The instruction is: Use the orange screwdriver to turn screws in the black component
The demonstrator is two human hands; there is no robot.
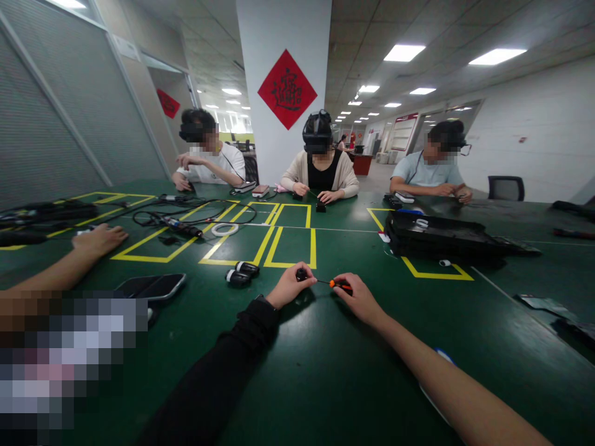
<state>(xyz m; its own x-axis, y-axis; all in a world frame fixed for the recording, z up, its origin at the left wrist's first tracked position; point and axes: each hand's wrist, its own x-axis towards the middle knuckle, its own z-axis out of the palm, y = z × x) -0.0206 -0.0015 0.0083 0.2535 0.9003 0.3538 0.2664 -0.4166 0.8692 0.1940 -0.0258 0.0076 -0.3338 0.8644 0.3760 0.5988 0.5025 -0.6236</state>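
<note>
Screwdriver [344, 287] was clamped in the right hand [361, 300] over the table [297, 371], aimed at the black part [302, 274] the left hand [289, 287] pinched (contact unclear)! Lining-up seemed in hand; next called for steadiness.

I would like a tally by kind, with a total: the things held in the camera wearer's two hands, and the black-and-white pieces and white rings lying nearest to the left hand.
Orange-and-black tool, in the right hand: 1
Small black piece, in the left hand: 1
Black-and-white pieces: 2
White ring: 1
Total: 5
</note>
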